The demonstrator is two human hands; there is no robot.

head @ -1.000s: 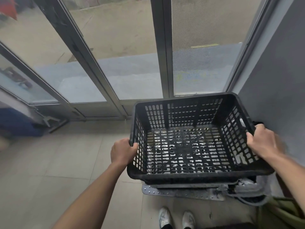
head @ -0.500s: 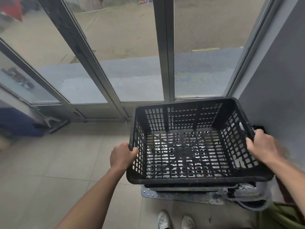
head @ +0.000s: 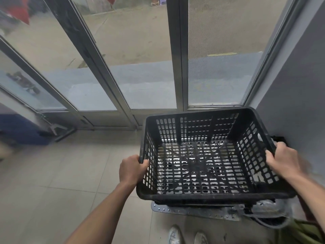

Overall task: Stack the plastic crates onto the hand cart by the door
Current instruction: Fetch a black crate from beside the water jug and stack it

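Note:
A black perforated plastic crate (head: 202,197) is held over the hand cart, empty inside. My left hand (head: 131,169) grips its left rim, fingers curled over the edge. My right hand (head: 284,161) grips the right rim the same way. Below the crate's near edge shows the metal platform of the hand cart (head: 193,211), with a dark strip of something under the crate; I cannot tell whether the crate rests on it. The cart's far part is hidden by the crate.
Glass doors with metal frames (head: 177,67) stand just beyond the crate. A grey wall (head: 299,85) closes the right side. A blue object (head: 19,129) sits at the left by the door. My white shoes (head: 186,235) stand on the tiled floor near the cart.
The crate and both hands have sunk slightly lower in the view and nearer the cart's platform. Both grips are unchanged.

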